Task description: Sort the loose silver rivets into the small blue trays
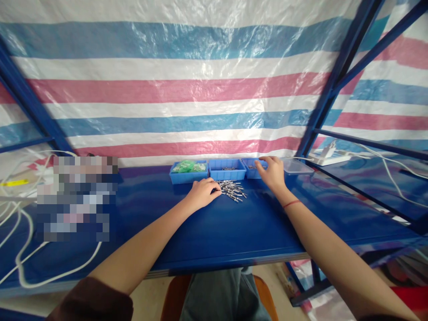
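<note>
Silver blind rivets (232, 191) lie in a loose pile on the blue table. My left hand (203, 194) rests at the pile's left edge with its fingers curled in; whatever they pinch is hidden. Over the right blue bin (249, 171) hovers my right hand (274, 174), thumb and fingers apart, with nothing visible in it. That bin holds some rivets and is partly covered by the hand. The middle blue bin (227, 174) has a few rivets at its bottom. Green plastic packaging (189, 166) fills the left blue bin (187, 179).
A clear plastic lid or tray (298, 166) lies right of the bins. White cables (25, 267) loop over the table's left side, near a blurred-out area. A white power strip (329, 157) sits at the right. Blue metal posts (324, 102) frame the striped sheet (187, 91) behind.
</note>
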{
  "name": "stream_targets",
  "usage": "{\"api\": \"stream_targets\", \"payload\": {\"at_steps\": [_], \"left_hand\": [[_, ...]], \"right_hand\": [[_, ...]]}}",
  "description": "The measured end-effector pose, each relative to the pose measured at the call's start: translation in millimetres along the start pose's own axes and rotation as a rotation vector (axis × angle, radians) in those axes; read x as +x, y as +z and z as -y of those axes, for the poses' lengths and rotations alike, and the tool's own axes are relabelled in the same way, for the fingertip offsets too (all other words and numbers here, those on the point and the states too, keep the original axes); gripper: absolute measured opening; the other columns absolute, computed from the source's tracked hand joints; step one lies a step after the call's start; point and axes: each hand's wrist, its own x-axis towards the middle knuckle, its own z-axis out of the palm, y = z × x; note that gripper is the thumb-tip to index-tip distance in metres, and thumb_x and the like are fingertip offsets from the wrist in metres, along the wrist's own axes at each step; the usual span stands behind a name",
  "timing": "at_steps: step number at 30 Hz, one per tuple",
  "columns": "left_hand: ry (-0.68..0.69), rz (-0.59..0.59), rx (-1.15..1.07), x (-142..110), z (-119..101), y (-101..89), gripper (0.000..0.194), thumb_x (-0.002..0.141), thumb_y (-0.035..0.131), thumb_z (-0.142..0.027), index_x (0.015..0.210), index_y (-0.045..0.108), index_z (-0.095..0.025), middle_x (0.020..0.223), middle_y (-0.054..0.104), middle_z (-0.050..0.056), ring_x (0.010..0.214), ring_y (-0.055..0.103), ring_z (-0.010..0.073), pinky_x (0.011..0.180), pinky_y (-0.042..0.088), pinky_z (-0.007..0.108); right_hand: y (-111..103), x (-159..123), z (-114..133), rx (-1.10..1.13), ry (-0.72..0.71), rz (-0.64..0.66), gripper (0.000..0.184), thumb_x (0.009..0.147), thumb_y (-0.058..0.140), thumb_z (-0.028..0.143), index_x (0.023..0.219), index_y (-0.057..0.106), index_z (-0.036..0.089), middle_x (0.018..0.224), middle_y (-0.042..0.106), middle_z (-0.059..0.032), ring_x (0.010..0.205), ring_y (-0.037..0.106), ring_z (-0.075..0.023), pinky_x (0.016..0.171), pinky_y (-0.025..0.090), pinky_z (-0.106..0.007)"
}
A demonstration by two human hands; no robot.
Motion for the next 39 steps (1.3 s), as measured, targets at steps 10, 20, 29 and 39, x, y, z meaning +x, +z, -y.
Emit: {"api": "stream_targets", "payload": {"at_steps": [10, 20, 29, 39], "left_hand": [[0.055, -0.18, -0.028, 0.2, -5.6, 0.4, 0.014, 0.082, 0.055, -0.03, 0.091, 0.064, -0.025, 0.092, 0.064, 0.0, 0.09, 0.056, 0.017, 0.078, 0.038, 0.03], [0.051, -0.382, -0.275, 4.4, -5.4, 3.5, 0.016, 0.08, 0.058, -0.032, 0.089, 0.063, -0.02, 0.08, 0.065, 0.0, 0.073, 0.058, 0.0128, 0.069, 0.044, 0.024], [-0.048, -0.444, -0.458, 4.0, -9.7, 7.0, 0.018, 0.078, 0.058, -0.034, 0.085, 0.064, -0.019, 0.076, 0.067, -0.001, 0.068, 0.06, 0.0122, 0.066, 0.046, 0.024], [0.013, -0.48, -0.423, 2.7, -13.7, 4.0, 0.013, 0.08, 0.057, -0.03, 0.082, 0.063, -0.019, 0.075, 0.065, -0.001, 0.067, 0.058, 0.011, 0.064, 0.043, 0.022]], "right_hand": [[-6.2, -24.6, 73.1, 0.467, -0.318, 0.666, 0.019, 0.081, 0.053, 0.03, 0.085, 0.068, 0.019, 0.084, 0.068, -0.0048, 0.076, 0.06, -0.0164, 0.071, 0.045, -0.029], [3.1, -26.0, 71.3, 0.657, -0.018, 0.662, 0.031, 0.081, 0.052, 0.043, 0.079, 0.062, 0.014, 0.076, 0.064, -0.0056, 0.069, 0.056, -0.0152, 0.064, 0.044, -0.028], [-1.2, -26.9, 77.9, 0.834, 0.099, 0.737, 0.037, 0.076, 0.055, 0.05, 0.078, 0.06, 0.013, 0.075, 0.06, -0.0038, 0.067, 0.054, -0.0141, 0.067, 0.043, -0.029], [-3.0, -28.9, 80.1, 0.861, 0.117, 0.759, 0.034, 0.078, 0.055, 0.047, 0.085, 0.058, 0.014, 0.077, 0.058, -0.0032, 0.071, 0.053, -0.0144, 0.069, 0.042, -0.028]]}}
